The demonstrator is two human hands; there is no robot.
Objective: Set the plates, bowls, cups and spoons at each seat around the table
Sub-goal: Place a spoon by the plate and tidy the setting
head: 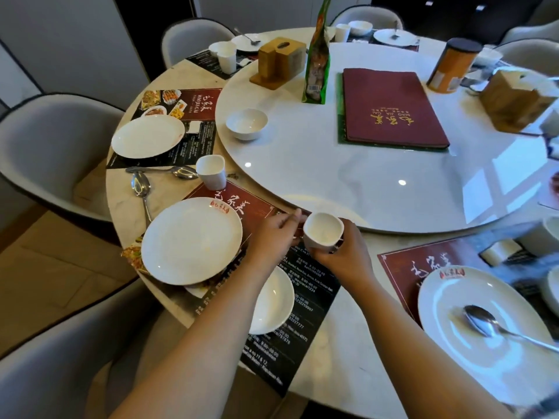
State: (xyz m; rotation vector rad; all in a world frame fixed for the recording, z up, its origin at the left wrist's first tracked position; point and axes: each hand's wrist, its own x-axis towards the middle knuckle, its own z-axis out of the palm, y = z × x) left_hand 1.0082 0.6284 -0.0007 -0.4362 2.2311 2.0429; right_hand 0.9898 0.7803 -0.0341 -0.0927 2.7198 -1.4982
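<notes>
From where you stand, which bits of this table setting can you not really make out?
- Head view: the bowl near the table's edge is half covered by the left forearm.
- The right hand holds the cup; its palm covers the cup's base.
- The place setting at the right edge is blurred and cut off by the frame.
- The far settings are too small to count spoons.

right hand (341,255) holding cup (323,232), left hand (273,234) beside
</notes>
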